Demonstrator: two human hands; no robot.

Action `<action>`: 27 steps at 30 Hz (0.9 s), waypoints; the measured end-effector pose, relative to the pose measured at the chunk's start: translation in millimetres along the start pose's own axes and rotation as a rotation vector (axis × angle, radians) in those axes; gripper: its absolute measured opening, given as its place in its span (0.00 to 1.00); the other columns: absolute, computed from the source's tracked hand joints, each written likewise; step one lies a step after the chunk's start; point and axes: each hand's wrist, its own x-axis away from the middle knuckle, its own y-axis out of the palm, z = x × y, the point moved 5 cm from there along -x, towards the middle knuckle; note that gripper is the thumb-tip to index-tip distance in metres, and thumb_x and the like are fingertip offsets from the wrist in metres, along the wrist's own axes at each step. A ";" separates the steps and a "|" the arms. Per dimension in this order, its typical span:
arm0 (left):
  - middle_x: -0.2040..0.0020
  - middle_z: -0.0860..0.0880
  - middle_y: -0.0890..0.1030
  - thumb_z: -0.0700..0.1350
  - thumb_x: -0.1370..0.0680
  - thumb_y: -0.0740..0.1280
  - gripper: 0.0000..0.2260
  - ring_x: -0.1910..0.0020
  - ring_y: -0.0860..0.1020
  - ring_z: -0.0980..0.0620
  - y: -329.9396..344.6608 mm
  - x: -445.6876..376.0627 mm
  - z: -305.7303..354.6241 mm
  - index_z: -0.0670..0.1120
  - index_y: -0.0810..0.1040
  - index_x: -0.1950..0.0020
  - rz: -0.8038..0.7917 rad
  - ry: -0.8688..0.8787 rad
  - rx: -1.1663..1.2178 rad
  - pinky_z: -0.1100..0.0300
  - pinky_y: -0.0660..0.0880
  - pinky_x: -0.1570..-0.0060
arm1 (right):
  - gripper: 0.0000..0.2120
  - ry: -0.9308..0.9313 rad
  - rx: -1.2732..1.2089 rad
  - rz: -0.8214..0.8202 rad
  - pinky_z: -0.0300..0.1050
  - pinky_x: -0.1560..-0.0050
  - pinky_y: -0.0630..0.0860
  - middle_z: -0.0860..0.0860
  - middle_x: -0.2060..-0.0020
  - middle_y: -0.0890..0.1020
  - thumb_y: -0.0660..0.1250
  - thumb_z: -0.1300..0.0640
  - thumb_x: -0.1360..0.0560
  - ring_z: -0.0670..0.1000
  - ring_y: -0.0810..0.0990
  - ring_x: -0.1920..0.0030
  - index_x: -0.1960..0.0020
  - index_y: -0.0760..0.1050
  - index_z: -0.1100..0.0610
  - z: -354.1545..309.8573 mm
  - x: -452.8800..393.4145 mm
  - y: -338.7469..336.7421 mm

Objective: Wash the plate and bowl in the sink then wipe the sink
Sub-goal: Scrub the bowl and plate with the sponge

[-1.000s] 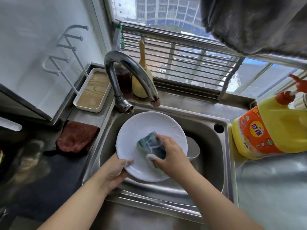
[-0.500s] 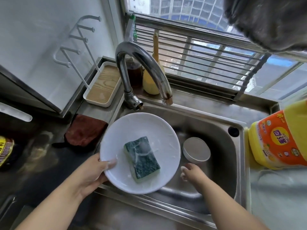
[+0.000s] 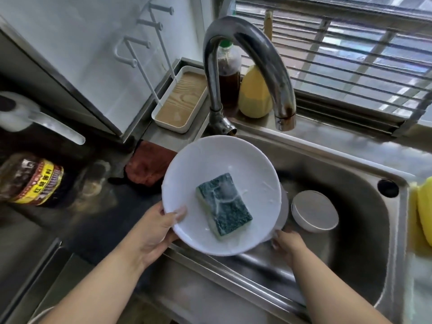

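The left hand (image 3: 155,230) has the white plate (image 3: 205,164) by its near-left rim, thumb curled over the top edge, fingers tucked underneath, a firm grip holding it up over the left part of the sink (image 3: 364,272). The plate tilts a little, soapy streaks across its face. Lying flat on it is the sponge (image 3: 223,204), dark green scrubbing side up, a yellow layer showing along its lower edge, suds smeared across it.

Down in the basin, the right hand (image 3: 288,244) sits just under the plate's right edge. Its fingertips are at the rim of something pale that peeks out from beneath the plate; the plate hides most of the fingers, so whether that grip is closed or loose I cannot tell.

Just right of the plate, the bowl (image 3: 314,210) rests on the sink floor, white, apart from both hands.

The curved tap (image 3: 254,50) arches above the plate, no water running from its spout. Behind it stand a brown bottle (image 3: 228,76) with a green cap and a yellow brush (image 3: 253,94). To the left of the tap, a white tray (image 3: 180,99) with a wooden base. A reddish-brown cloth (image 3: 146,168) lies on the dark table beside the sink, partly behind the plate's left rim. Far left, a jar (image 3: 35,178) with a yellow and red label lies blurred. At the right edge, a sliver of a yellow jug (image 3: 424,211).
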 end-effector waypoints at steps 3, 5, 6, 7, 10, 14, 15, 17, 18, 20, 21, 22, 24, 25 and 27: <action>0.51 0.43 0.85 0.35 0.23 0.64 0.10 0.53 0.83 0.47 -1.6 1.4 -0.9 0.42 0.77 0.43 0.023 0.013 0.004 0.55 0.82 0.56 | 0.06 -0.029 -0.082 0.010 0.49 0.68 0.70 0.60 0.69 0.78 0.66 0.63 0.26 0.56 0.74 0.71 0.54 0.76 0.66 -6.0 6.7 2.9; 0.50 0.42 0.85 0.36 0.23 0.64 0.09 0.54 0.84 0.47 -4.1 1.3 -2.2 0.42 0.78 0.43 0.032 0.017 0.017 0.54 0.81 0.54 | 0.11 -0.052 -0.172 -0.017 0.55 0.57 0.79 0.61 0.59 0.81 0.66 0.65 0.27 0.60 0.80 0.60 0.44 0.75 0.64 -8.3 10.4 9.0; 0.50 0.42 0.84 0.36 0.23 0.64 0.09 0.55 0.84 0.47 -5.2 1.6 -2.8 0.42 0.78 0.44 0.031 0.019 0.026 0.53 0.81 0.54 | 0.13 -0.059 -0.221 -0.027 0.58 0.51 0.79 0.61 0.54 0.82 0.64 0.67 0.26 0.61 0.81 0.55 0.42 0.74 0.62 -12.8 18.5 10.8; 0.50 0.42 0.84 0.36 0.23 0.63 0.09 0.55 0.84 0.47 -6.2 2.3 -3.0 0.42 0.78 0.44 0.029 0.019 0.035 0.53 0.81 0.54 | 0.15 -0.078 -0.260 -0.034 0.60 0.48 0.78 0.60 0.52 0.81 0.62 0.69 0.26 0.62 0.81 0.52 0.41 0.73 0.60 -18.7 27.0 11.6; 0.50 0.42 0.84 0.36 0.23 0.63 0.10 0.55 0.84 0.47 -9.9 4.3 -3.2 0.42 0.78 0.43 0.026 0.026 0.053 0.53 0.81 0.55 | 0.18 -0.172 -0.309 -0.025 0.55 0.52 0.79 0.60 0.48 0.80 0.59 0.73 0.27 0.62 0.79 0.49 0.39 0.72 0.63 -33.5 41.1 9.2; 0.51 0.42 0.85 0.36 0.22 0.63 0.09 0.55 0.83 0.46 -13.1 7.5 -4.6 0.42 0.78 0.44 0.020 0.023 0.074 0.54 0.82 0.58 | 0.25 -0.257 -0.239 0.000 0.46 0.63 0.78 0.58 0.54 0.79 0.59 0.63 0.37 0.57 0.78 0.57 0.41 0.73 0.65 -40.6 51.6 -0.4; 0.51 0.42 0.85 0.36 0.22 0.63 0.09 0.54 0.83 0.46 -13.5 8.2 -4.6 0.42 0.78 0.44 0.019 0.022 0.080 0.54 0.82 0.58 | 0.25 -0.267 -0.227 0.009 0.52 0.56 0.80 0.59 0.52 0.80 0.58 0.63 0.38 0.59 0.79 0.53 0.41 0.72 0.65 -39.3 50.8 -3.4; 0.50 0.41 0.84 0.35 0.22 0.63 0.10 0.53 0.82 0.45 -14.6 9.4 -4.4 0.41 0.77 0.43 0.018 0.021 0.092 0.54 0.82 0.57 | 0.24 -0.284 -0.179 0.019 0.62 0.47 0.78 0.59 0.49 0.80 0.60 0.63 0.37 0.61 0.79 0.48 0.41 0.71 0.63 -39.4 54.7 -11.4; 0.49 0.41 0.84 0.35 0.22 0.63 0.10 0.52 0.82 0.44 -15.1 10.1 -4.2 0.41 0.77 0.43 0.018 0.019 0.094 0.54 0.81 0.57 | 0.23 -0.291 -0.153 0.020 0.63 0.47 0.78 0.58 0.49 0.79 0.61 0.63 0.36 0.60 0.79 0.48 0.41 0.70 0.61 -39.0 56.8 -16.1; 0.50 0.41 0.84 0.35 0.22 0.63 0.10 0.51 0.81 0.44 -15.5 12.3 -2.9 0.41 0.77 0.43 0.016 0.016 0.099 0.54 0.82 0.59 | 0.22 -0.296 -0.140 0.024 0.61 0.47 0.78 0.57 0.48 0.78 0.61 0.65 0.33 0.60 0.78 0.47 0.39 0.69 0.60 -42.7 71.6 -27.9; 0.51 0.41 0.84 0.35 0.22 0.63 0.10 0.52 0.81 0.44 -15.3 13.8 -1.9 0.41 0.77 0.43 0.014 0.015 0.104 0.54 0.82 0.60 | 0.21 -0.299 -0.140 0.028 0.59 0.47 0.78 0.57 0.48 0.78 0.61 0.66 0.33 0.60 0.78 0.47 0.39 0.69 0.61 -44.9 80.4 -34.4; 0.51 0.41 0.84 0.35 0.22 0.63 0.10 0.52 0.81 0.44 -15.0 15.3 -0.8 0.41 0.77 0.43 0.008 0.016 0.109 0.54 0.82 0.61 | 0.20 -0.298 -0.149 0.041 0.58 0.47 0.78 0.58 0.48 0.77 0.61 0.67 0.32 0.60 0.78 0.47 0.40 0.69 0.61 -46.9 89.9 -41.9; 0.51 0.41 0.84 0.35 0.22 0.62 0.10 0.51 0.80 0.43 -14.1 18.1 0.9 0.40 0.77 0.42 -0.007 0.013 0.122 0.54 0.82 0.60 | 0.16 -0.310 -0.192 0.070 0.56 0.47 0.77 0.59 0.49 0.77 0.61 0.70 0.29 0.60 0.77 0.48 0.42 0.68 0.62 -50.0 104.5 -58.2; 0.51 0.41 0.84 0.35 0.22 0.62 0.10 0.50 0.80 0.43 -13.6 19.3 1.2 0.40 0.77 0.42 -0.013 0.010 0.130 0.54 0.82 0.60 | 0.14 -0.322 -0.207 0.091 0.56 0.47 0.76 0.60 0.50 0.77 0.60 0.72 0.28 0.60 0.77 0.49 0.44 0.69 0.62 -51.0 109.8 -67.6; 0.52 0.41 0.84 0.35 0.22 0.62 0.10 0.49 0.79 0.42 -11.8 20.1 1.5 0.40 0.76 0.42 -0.025 0.005 0.140 0.52 0.81 0.59 | 0.11 -0.354 -0.212 0.132 0.54 0.49 0.75 0.62 0.52 0.77 0.61 0.72 0.28 0.60 0.77 0.50 0.47 0.70 0.62 -55.1 123.8 -87.5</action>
